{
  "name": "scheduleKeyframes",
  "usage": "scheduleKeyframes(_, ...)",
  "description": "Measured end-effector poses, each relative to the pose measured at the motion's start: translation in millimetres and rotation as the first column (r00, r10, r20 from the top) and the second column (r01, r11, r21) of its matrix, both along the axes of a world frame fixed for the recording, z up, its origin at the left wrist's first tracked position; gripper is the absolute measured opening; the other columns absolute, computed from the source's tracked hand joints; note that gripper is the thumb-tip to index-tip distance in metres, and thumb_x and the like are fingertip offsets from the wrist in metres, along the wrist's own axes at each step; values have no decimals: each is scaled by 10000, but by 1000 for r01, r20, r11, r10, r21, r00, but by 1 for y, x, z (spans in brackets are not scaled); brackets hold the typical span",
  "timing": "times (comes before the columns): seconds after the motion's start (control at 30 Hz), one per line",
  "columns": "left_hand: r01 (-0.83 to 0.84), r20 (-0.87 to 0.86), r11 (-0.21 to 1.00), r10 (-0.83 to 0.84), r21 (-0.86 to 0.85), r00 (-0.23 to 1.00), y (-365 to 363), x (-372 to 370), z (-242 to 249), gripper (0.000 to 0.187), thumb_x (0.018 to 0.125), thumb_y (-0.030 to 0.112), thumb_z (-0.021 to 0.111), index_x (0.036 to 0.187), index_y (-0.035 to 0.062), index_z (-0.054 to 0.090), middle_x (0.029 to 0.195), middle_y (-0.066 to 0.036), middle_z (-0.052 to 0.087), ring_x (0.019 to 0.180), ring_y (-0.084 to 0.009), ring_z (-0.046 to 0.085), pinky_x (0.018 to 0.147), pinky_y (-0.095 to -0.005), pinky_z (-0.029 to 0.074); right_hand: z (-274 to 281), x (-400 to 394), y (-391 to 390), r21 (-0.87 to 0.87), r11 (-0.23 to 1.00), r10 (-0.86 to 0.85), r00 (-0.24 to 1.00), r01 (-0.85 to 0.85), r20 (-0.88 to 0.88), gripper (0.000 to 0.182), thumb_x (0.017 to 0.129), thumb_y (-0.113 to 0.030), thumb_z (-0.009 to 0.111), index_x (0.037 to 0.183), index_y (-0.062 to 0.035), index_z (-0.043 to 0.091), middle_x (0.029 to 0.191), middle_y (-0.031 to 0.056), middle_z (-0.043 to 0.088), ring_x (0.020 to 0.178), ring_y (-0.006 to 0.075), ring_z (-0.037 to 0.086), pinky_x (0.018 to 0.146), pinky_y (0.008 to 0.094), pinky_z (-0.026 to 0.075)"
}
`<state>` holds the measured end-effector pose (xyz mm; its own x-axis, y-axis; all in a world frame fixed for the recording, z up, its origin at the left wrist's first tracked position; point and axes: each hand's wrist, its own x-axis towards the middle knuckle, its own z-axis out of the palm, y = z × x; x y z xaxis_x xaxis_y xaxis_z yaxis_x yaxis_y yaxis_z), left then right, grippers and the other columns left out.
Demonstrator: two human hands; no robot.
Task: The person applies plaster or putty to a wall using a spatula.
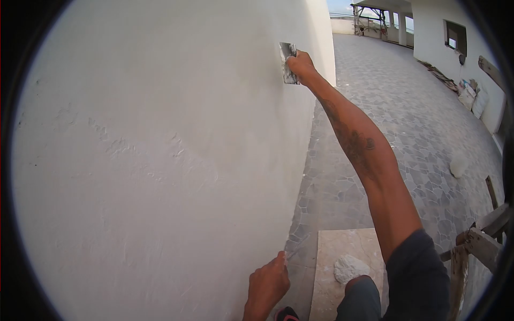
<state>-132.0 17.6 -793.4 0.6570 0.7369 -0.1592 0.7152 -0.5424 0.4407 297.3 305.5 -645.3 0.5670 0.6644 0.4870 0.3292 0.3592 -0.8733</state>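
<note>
My right hand [302, 67] is stretched out at the upper middle, closed round a flat metal scraper [289, 63] smeared with white paste. The blade lies at the surface of the pale wall [160, 107], near its right edge. Low in the view, my left hand [269, 281] is closed beside the wall's bottom edge. Something thin sticks out at its fingertips, too faint to name. To its right, a mound of white paste [350, 268] sits on a beige board [332, 246] on the floor, partly hidden by my knee.
Grey stone-patterned paving [375, 80] runs along the right of the wall. Wooden beams [482, 246] stand at the lower right. Sacks [471, 99] and planks lie along the far white wall [428, 32]. A scaffold frame [369, 21] stands at the back.
</note>
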Motion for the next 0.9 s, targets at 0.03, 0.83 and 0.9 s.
scheduleKeyframes(0.03,1,9,1000,-1,9,1000,0,-1,-1,298,936,142,508,1210,29,538,963,-195,697,771,-420,675,686,-530,528,2,-6,1,-3,1000,-11,1000,11,11,293,850,-70,492,1090,27,629,873,108,636,770,185,601,695,362,499)
scheduleKeyframes(0.83,-15,2,999,15,42,1000,-2,0,-7,291,951,180,500,1202,41,549,886,-214,693,778,-437,664,702,-545,514,19,-97,-126,102,991,-104,986,91,129,271,983,-184,525,1132,26,607,856,67,624,753,149,552,723,343,477)
scheduleKeyframes(0.9,-17,32,999,16,29,999,-1,-2,-8,295,950,178,503,1206,40,551,895,-219,693,778,-439,664,702,-544,515,23,-45,-83,31,994,-111,988,109,110,242,947,-142,525,1100,21,616,840,64,616,730,152,555,684,359,480)
